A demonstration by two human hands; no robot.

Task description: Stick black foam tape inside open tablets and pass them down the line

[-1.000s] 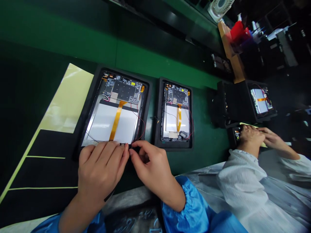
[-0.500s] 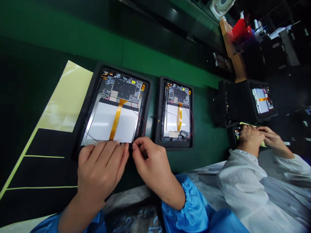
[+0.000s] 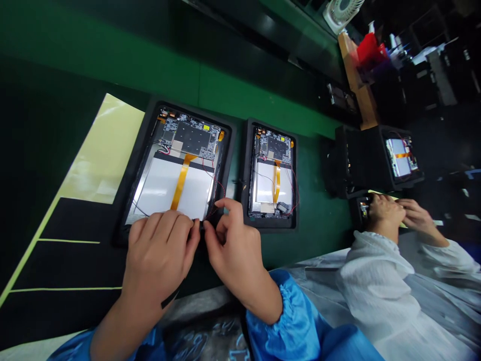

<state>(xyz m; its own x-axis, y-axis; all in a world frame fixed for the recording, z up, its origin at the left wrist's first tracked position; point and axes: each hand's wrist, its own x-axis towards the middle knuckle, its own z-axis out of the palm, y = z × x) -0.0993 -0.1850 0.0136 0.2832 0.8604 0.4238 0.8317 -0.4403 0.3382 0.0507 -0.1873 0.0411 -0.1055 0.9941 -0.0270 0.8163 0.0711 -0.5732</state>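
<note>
Here the left hand (image 3: 161,255) lies palm down on the near edge of the open tablet (image 3: 161,186), fingers side by side and slightly curled, their tips pressing on the silver battery's near border; it grips nothing. The right hand (image 3: 233,250) sits just beside it at the tablet's near right corner, thumb and fingers drawn close together and the forefinger raised toward the red wire (image 3: 220,193) that loops along that edge; whether it actually pinches the wire cannot be told. The two hands nearly touch at the fingertips.

The tablet rests back-open in a black foam tray (image 3: 138,165) on the green bench (image 3: 225,95); its circuit board (image 3: 191,136) is at the far end, and an orange flex cable (image 3: 179,183) runs down over the battery. A second open tablet (image 3: 265,186) lies in its own tray just to the right; a third (image 3: 400,159) sits farther right. A pale yellow sheet (image 3: 105,150) lies to the left of the tray. At the right a co-worker's hands (image 3: 383,210) are raised together above a white sleeve (image 3: 372,271); a small fan (image 3: 340,10) stands at the far edge.
</note>
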